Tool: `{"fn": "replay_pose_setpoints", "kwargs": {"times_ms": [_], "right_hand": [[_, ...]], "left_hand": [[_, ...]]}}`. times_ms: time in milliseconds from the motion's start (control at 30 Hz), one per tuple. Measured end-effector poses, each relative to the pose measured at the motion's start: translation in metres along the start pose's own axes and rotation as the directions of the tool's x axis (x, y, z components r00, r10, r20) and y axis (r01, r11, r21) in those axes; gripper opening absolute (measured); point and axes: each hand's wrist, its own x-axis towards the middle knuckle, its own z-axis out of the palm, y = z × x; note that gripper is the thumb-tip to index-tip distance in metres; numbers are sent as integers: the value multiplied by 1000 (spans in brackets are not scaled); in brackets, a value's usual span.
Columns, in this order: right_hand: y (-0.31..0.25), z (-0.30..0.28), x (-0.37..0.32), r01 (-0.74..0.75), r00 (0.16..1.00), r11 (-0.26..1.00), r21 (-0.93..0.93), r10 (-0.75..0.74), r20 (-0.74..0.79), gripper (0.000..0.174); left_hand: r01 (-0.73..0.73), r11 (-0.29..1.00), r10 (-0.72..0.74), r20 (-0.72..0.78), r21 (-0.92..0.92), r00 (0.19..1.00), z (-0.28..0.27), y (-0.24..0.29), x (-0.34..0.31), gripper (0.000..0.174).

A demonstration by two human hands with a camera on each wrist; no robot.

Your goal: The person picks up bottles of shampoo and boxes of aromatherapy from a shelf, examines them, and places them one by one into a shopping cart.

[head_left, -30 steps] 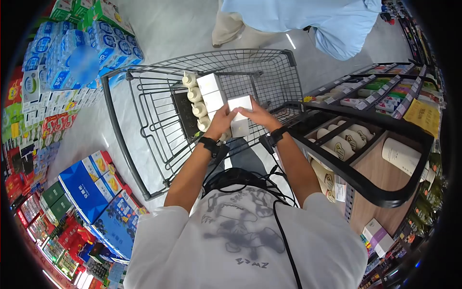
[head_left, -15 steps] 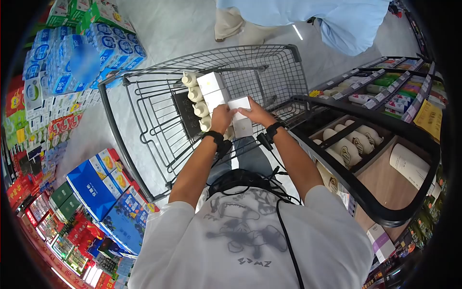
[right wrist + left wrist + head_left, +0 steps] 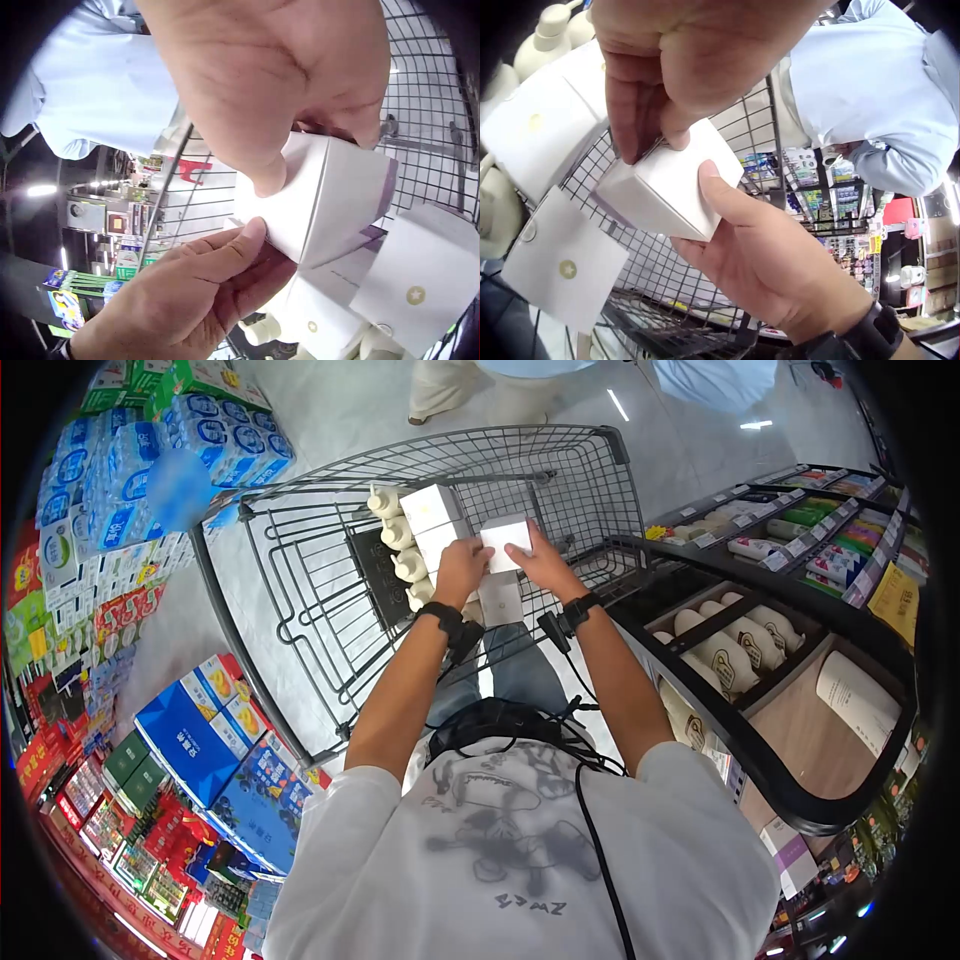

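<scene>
Moved forward, white box [image 3: 505, 531] lies between left hand [image 3: 462, 572] and right hand [image 3: 545, 565].

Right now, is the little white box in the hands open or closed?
Closed. The white box shows flat faces with no flap lifted; the left hand and right hand grip it from both sides.

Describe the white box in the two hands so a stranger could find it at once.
Look at the wire shopping cart in front of the person. Inside it, white boxes lie in a row beside cream bottles. The wanted box is the only one gripped between the left hand and the right hand.
</scene>
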Motion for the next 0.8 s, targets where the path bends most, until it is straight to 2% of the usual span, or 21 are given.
{"fn": "replay_pose_setpoints", "kwargs": {"times_ms": [33,133,167,267,400,500,600,700,800], "right_hand": [[16,5,7,-5,1000,1000,-27,5,0,74],[12,12,0,-56,996,989,136,46,73,78],[22,17,0,-28,995,988,152,13,102,71],[52,38,-2,-66,996,996,-51,70,63,70],[45,44,-8,-131,991,978,-160,133,3,74],[29,39,-9,-216,971,955,-203,232,60,75],[6,31,-14,-223,969,955,-197,239,58,72],[28,37,-11,-156,986,976,-155,162,31,68],[23,35,-16,-183,980,939,-292,196,15,65]], "left_hand": [[32,999,-32,0,-12,999,6,-10,3,22],[-30,999,31,-57,22,998,26,-44,6,20],[0,1000,0,-31,24,1000,30,-51,6,17],[-13,984,21,-44,178,999,41,-69,-5,17],[-34,985,46,-67,170,997,35,-61,-18,18],[-2,995,13,-107,99,994,32,-58,-28,34],[-134,900,238,-211,415,948,27,-27,-44,60],[-52,870,134,-134,490,982,39,-41,-32,82],[-59,838,142,-113,542,983,36,-42,-26,91]]}}
